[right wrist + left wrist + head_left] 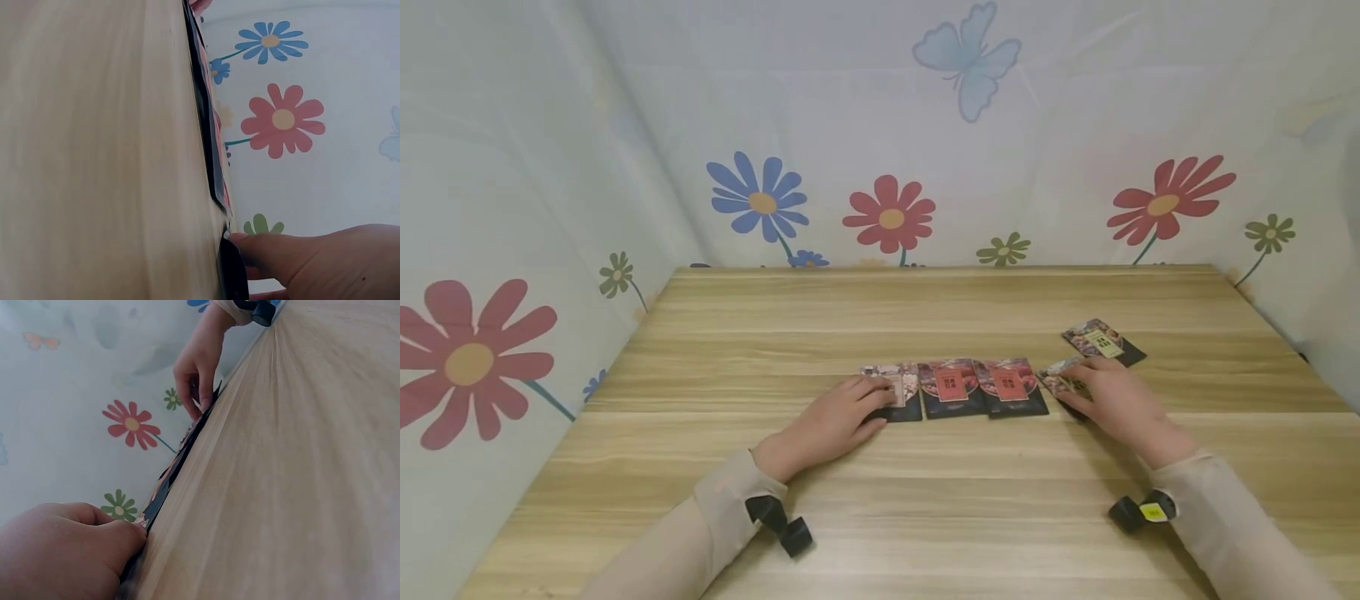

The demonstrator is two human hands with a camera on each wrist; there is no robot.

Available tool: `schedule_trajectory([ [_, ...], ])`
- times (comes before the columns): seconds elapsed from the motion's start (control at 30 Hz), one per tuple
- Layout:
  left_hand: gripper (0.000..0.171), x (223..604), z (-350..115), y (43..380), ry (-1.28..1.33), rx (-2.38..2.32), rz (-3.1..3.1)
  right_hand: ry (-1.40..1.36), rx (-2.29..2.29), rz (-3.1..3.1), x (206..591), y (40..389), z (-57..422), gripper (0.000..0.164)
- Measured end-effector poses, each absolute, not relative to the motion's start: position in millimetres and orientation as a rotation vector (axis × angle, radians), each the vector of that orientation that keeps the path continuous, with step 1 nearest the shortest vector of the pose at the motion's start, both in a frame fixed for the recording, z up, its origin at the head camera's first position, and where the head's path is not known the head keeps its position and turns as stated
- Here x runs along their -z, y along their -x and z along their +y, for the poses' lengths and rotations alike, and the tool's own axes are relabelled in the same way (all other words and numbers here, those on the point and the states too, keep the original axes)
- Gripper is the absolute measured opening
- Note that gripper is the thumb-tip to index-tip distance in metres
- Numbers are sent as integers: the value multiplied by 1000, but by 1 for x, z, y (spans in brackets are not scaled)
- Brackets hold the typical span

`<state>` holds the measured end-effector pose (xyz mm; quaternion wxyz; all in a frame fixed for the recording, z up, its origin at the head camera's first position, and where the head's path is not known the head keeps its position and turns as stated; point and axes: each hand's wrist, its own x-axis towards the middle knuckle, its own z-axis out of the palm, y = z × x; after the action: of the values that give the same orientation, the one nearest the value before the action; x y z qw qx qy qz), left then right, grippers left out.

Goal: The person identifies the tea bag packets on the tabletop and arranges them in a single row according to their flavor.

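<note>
Flat printed sachets with dark lower ends lie in a row on the wooden table. My left hand (838, 418) rests its fingers on the leftmost, pale-printed sachet (912, 402). Beside it lie two red-labelled sachets, a middle one (953, 387) and a right one (1012, 387), their edges touching or overlapping slightly. At the row's right end my right hand (1118, 406) pinches a sachet (232, 272) by its edge, thumb and fingers hiding much of it. Its near edge looks a little raised in the right wrist view. Farther back, a yellow-labelled sachet (1103, 342) lies askew, untouched.
The wooden table (880, 500) reaches back to a white curtain (842, 100) printed with flowers and a butterfly. The curtain also stands along the left and right sides. A black strapped device sits on each wrist.
</note>
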<state>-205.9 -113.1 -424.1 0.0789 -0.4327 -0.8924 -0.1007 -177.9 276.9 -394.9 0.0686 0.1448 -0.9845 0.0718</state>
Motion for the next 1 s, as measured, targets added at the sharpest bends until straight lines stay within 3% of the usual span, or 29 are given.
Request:
schedule_trajectory([
  [1.0, 34, 421, -112, 205, 1305, 322, -2652, -262, -181, -2912, 405, 182, 261, 42],
])
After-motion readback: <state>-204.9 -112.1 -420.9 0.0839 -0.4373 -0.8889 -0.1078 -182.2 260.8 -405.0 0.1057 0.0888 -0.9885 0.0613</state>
